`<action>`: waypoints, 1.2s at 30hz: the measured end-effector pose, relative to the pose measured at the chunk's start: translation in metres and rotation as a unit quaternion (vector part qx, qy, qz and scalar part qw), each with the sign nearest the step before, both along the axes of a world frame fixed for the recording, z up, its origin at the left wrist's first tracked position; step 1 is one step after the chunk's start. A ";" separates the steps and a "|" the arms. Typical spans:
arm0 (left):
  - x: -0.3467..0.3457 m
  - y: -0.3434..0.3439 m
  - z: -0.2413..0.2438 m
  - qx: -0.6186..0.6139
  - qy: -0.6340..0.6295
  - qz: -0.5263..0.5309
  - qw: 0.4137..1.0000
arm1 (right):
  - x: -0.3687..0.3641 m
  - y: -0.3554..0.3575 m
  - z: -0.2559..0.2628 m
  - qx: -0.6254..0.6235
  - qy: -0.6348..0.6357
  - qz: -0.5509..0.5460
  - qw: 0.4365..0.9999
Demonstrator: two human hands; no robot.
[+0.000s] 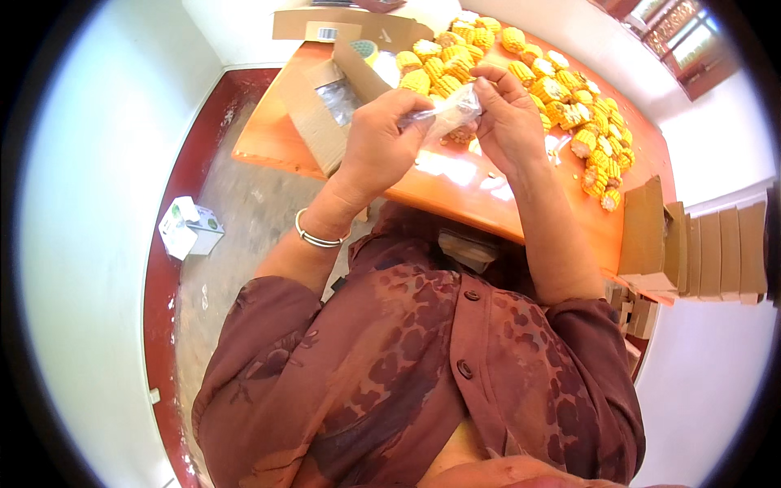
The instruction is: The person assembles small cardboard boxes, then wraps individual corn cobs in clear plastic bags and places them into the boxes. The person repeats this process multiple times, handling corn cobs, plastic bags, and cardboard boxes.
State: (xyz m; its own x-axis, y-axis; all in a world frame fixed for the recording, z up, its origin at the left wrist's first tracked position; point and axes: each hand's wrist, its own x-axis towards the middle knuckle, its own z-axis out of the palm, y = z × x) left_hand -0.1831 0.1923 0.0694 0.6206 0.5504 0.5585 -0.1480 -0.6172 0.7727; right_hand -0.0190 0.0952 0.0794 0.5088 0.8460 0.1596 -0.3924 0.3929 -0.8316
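Above the near edge of a wooden table (415, 194), both of my hands grip a clear plastic bag (460, 108). My left hand (387, 137) pinches its narrow, gathered end, while the fingers of my right hand (509, 116) hold the other end. Whether something is inside the bag is hard to tell. Beyond and to the right of my hands lie many short pieces of yellow corn cob (549, 88). Loose kernels are scattered on the tabletop near them. An open cardboard box (320, 116) with silvery plastic inside stands left of my left hand.
A roll of tape (365, 51) lies behind the box, near another flattened carton (293, 25). Upright folded cardboard boxes (701, 244) line the table's right end. A white printed carton (192, 229) sits on the floor at left, beside the wall.
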 end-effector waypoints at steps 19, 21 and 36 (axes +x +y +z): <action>0.058 -0.038 -0.037 -0.352 0.078 -0.211 0.909 | 0.048 -0.117 -0.054 -0.102 -0.053 -0.220 0.969; 0.063 -0.042 -0.032 -0.364 0.056 -0.199 0.908 | 0.044 -0.123 -0.053 -0.135 -0.130 -0.221 0.957; 0.090 -0.059 -0.061 -0.394 0.056 -0.275 0.875 | 0.042 -0.132 -0.065 -0.138 -0.143 -0.177 0.964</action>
